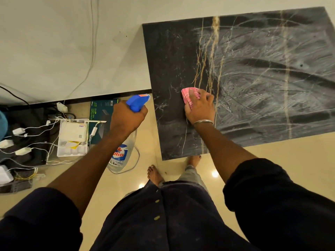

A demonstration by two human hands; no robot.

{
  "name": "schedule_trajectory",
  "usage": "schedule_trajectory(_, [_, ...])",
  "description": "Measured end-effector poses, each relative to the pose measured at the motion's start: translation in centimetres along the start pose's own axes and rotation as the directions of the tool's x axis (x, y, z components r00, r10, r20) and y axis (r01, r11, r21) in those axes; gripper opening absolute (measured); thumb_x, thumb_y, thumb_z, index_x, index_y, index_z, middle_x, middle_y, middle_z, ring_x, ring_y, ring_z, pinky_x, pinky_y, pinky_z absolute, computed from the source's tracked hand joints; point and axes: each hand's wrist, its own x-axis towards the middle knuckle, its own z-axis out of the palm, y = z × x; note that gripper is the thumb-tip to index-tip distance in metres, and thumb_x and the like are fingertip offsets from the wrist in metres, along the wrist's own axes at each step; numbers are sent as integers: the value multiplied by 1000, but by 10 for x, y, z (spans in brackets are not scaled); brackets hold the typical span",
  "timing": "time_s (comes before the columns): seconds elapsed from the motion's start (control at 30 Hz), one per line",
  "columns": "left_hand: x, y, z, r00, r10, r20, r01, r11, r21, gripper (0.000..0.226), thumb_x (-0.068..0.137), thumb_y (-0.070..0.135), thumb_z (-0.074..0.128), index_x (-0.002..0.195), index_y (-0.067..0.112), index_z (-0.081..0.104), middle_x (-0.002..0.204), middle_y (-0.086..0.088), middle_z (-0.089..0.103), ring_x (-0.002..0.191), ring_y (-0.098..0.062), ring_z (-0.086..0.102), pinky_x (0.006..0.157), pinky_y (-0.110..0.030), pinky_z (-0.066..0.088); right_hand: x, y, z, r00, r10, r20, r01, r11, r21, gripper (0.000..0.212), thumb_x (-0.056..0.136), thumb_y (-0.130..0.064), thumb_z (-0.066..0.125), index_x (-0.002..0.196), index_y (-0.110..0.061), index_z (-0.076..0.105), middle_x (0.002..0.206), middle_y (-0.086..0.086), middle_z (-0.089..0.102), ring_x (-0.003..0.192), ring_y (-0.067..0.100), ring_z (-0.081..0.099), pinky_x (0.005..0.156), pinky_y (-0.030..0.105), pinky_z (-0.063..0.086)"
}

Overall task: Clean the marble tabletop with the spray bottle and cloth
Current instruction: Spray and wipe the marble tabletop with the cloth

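Right hand point(198, 107) grip presses flat on a pink cloth point(188, 98) against the dark marble table point(168, 57); left hand point(126, 117) grip wraps the spray bottle point(126, 142) beside the table. Overlapping strokes should carry foam onto the unwiped left strip.

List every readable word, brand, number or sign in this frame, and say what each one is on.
"olin": partial brand on the spray bottle label; the first letters are hidden by the left hand's arm.
"10 Port Gigabit PoE+ Switch": on the dark green box.
"Omada": likely, small print on that box's edge.
White router sticker: too small to read.
Orange sticker on the sprayer head: blurred.
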Motion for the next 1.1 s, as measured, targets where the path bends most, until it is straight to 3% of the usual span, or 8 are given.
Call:
schedule_trajectory(0.13, [-9,-1,5,1000,-12,4,12,1000,-24,18,88,23,65,86,11,52,64,-5,46,53,-12,45,56,-18,39,-16,-42,8,998,63,-1,-63,997,32,61,94,-43,47,150,-24,34,150,17,34,129,42,34,104,49,41])
schedule_trajectory(0.27, [-15,2,8,1000,3,2,-3,1000,-25,17,87,22,66,82,12,53,63,-6,48,54,-14,45,57,-22,41,-39,-80,14,979,-195,63,190,979,77,58,96,-46,47,150,-28,33,150,10,35,136,36,30,106,48,42])
schedule_trajectory(0.4, [-16,3,9,1000,13,21,-12,1000,-22,16,88,21,65,83,11,54,62,-6,48,57,-17,48,60,-26,44,-36,-52,9,937,-337,97,334,941,47,57,95,-46,49,148,-28,38,151,9,36,134,35,32,105,48,43])
schedule_trajectory(0.6, [-17,2,10,999,27,24,-26,999,-30,16,89,23,65,86,11,55,67,-11,52,59,-20,51,63,-29,47,-10,38,-1,999,14,-37,-12,997,71,56,93,-40,50,147,-24,43,146,15,40,125,44,36,99,51,44])
schedule_trajectory(0.7, [-21,1,9,1000,21,16,-20,999,-29,17,88,24,65,85,11,55,65,-10,53,57,-18,51,62,-28,47,-9,24,-2,979,201,-33,-198,977,77,58,94,-39,48,149,-24,38,149,17,35,129,45,34,103,50,41])
schedule_trajectory(0.77, [-23,0,8,1000,13,18,-12,1000,-24,16,89,24,64,85,11,54,64,-8,51,56,-16,49,61,-26,45,-21,-5,2,974,228,-14,-226,970,87,59,95,-40,46,151,-23,34,153,18,31,134,46,30,106,52,40])
schedule_trajectory(0.97, [-30,1,8,1000,-1,5,1,1000,-26,19,88,24,66,85,10,53,62,-3,46,54,-14,45,57,-21,40,-72,-92,24,980,-188,59,178,974,142,60,93,-42,54,149,-28,34,147,11,38,135,37,33,104,50,45])
schedule_trajectory(1.1, [-28,-4,7,1000,-18,-10,18,1000,-25,18,87,24,67,84,11,54,60,-1,45,53,-12,45,56,-21,39,-66,-56,17,951,-303,63,297,950,93,57,94,-43,52,147,-28,38,149,11,38,133,36,34,103,49,45])
